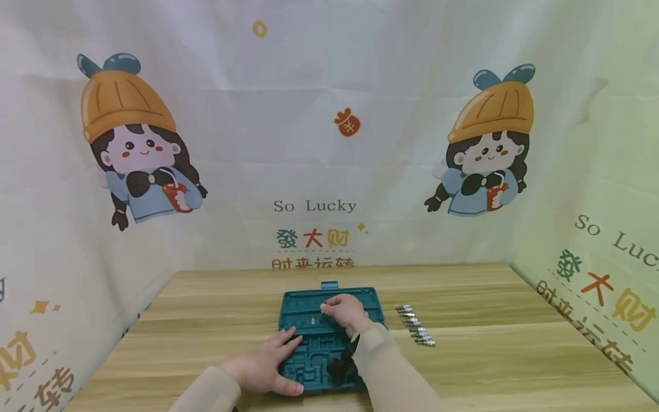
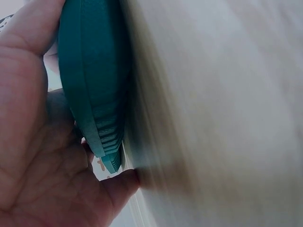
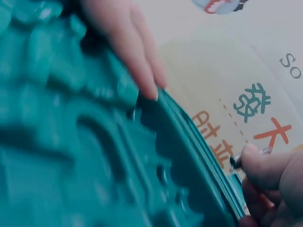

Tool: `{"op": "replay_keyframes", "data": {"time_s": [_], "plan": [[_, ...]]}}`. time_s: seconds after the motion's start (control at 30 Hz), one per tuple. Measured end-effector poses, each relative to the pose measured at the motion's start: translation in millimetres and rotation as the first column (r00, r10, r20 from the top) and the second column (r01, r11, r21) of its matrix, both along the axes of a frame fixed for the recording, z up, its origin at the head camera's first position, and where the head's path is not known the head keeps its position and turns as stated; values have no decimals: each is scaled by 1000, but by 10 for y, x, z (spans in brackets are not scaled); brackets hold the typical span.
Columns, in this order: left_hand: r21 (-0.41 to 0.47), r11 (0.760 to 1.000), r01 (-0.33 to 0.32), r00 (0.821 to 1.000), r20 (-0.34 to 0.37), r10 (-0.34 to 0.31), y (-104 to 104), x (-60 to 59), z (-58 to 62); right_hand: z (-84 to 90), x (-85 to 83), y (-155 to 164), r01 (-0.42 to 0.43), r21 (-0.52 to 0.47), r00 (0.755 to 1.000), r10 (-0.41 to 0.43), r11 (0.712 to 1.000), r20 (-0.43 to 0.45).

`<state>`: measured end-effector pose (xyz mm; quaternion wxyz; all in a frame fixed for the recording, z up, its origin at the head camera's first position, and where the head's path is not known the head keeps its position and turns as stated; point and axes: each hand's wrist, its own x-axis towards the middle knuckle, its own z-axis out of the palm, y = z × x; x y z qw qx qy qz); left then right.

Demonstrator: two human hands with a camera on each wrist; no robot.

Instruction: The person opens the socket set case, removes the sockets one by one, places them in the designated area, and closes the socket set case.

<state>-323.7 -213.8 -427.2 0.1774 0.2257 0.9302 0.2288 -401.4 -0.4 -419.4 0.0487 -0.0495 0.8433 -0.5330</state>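
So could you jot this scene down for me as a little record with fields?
Setting: wooden table with cartoon-printed cloth walls behind it
Main thing: open teal tool case with moulded slots
Left hand: fingers straight, pressing on the case's near left edge
Right hand: pinching a small metal bit over the case's far half
Nearby: row of metal bits lying right of the case

One teal tool case (image 1: 329, 320) — two hands — about eight loose sockets (image 1: 416, 326).
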Motion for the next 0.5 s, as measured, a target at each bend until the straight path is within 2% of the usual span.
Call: {"op": "replay_keyframes", "data": {"time_s": [0.1, 0.17, 0.5], "plan": [[-10, 1000, -8, 1000, 4, 8, 28, 57, 76, 10, -23, 64, -101, -101, 995, 101, 990, 1], [-23, 1000, -22, 1000, 14, 22, 58, 101, 134, 18, -34, 119, -142, -119, 990, 144, 983, 6], [0, 1000, -24, 1000, 15, 24, 67, 119, 143, 146, 2, 491, -222, -84, 975, 220, 971, -33]]}}
